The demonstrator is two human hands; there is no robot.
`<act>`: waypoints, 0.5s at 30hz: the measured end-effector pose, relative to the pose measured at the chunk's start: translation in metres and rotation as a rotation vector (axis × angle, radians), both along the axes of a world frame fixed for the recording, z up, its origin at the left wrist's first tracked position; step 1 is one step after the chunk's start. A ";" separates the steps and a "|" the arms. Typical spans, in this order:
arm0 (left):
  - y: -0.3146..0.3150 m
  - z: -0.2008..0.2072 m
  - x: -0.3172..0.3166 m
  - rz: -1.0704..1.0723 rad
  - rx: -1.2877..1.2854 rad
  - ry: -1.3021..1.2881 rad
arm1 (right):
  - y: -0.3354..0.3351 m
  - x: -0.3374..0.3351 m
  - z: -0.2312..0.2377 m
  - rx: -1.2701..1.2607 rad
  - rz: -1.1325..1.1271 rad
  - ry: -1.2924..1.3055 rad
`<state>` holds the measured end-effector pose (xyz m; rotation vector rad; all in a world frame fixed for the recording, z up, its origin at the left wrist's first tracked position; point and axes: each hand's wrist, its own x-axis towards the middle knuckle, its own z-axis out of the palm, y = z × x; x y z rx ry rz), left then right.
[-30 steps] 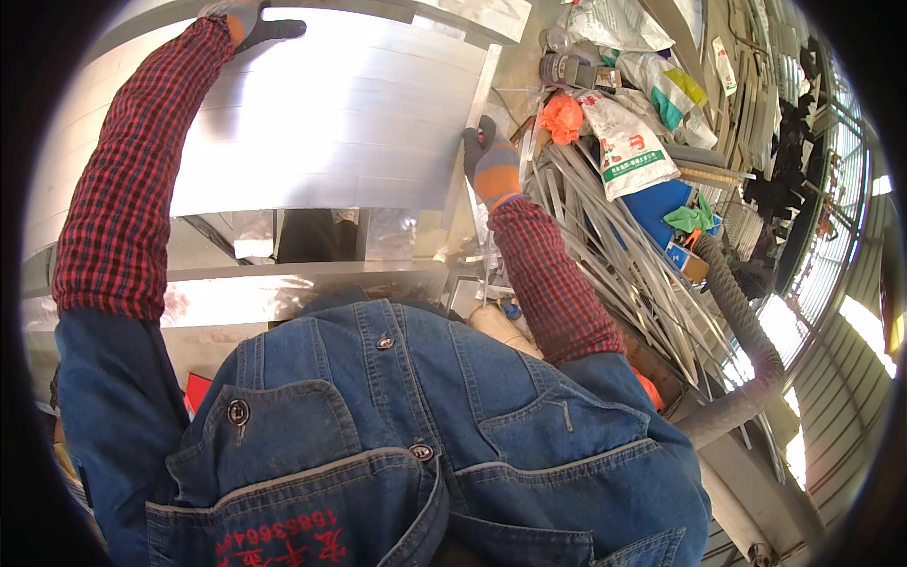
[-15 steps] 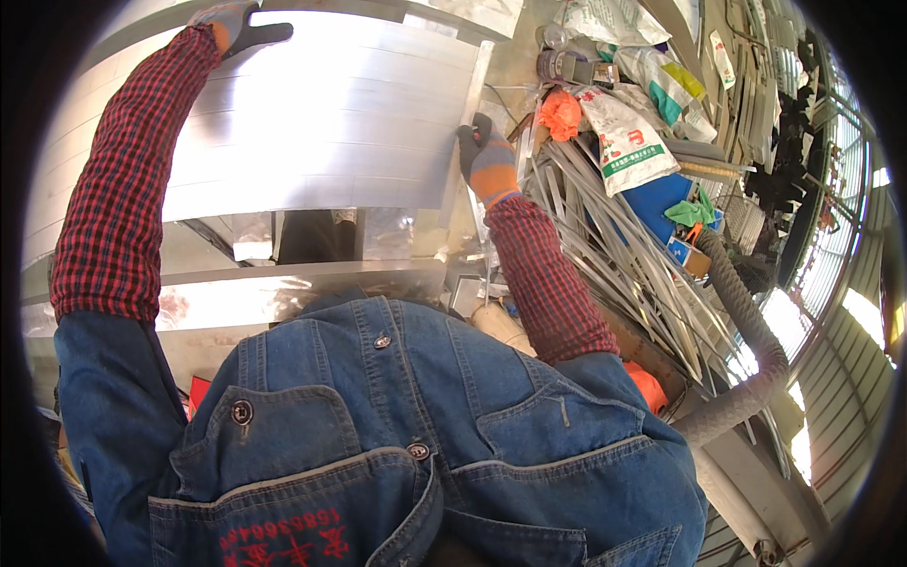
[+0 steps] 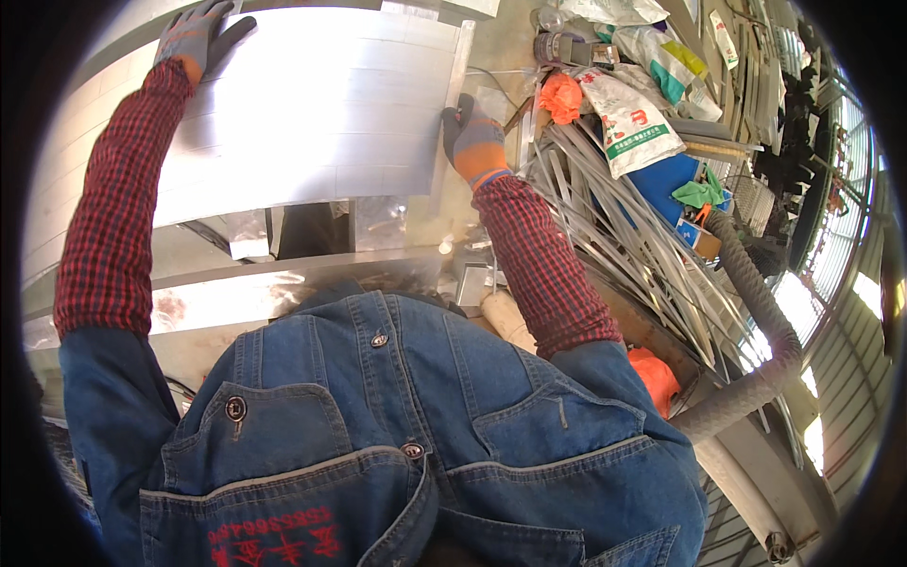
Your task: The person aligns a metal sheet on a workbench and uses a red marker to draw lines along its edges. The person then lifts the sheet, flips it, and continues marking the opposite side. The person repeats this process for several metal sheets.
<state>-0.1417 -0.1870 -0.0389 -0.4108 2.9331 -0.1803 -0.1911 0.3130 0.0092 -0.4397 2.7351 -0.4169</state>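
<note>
We're up at head height, left-side fisheye, peering steeply down, close over the denim jacket [image 3: 378, 397], the metal sheet [image 3: 321, 132] farther ahead.

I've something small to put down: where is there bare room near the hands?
The metal sheet looks bare between the left hand and right hand, though glare whitens part. Farther right is crowded: metal strips, a crumpled orange bundle, a white sack.

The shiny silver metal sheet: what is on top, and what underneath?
The grey-orange gloved left hand overlaps the far edge of the sheet; the right hand is at its right edge. Anything underneath is covered from view.
</note>
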 end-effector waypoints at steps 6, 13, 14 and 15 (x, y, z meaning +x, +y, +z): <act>0.028 0.017 0.009 0.033 -0.156 -0.042 | -0.002 -0.003 -0.001 0.131 -0.021 -0.046; 0.086 0.029 0.042 0.054 -0.141 0.079 | -0.004 -0.002 0.008 0.045 -0.069 -0.103; 0.092 0.028 0.051 0.078 -0.147 0.071 | -0.004 -0.002 0.008 0.040 -0.073 -0.095; 0.096 0.027 0.060 0.092 -0.148 0.024 | -0.003 0.000 0.009 0.020 -0.065 -0.071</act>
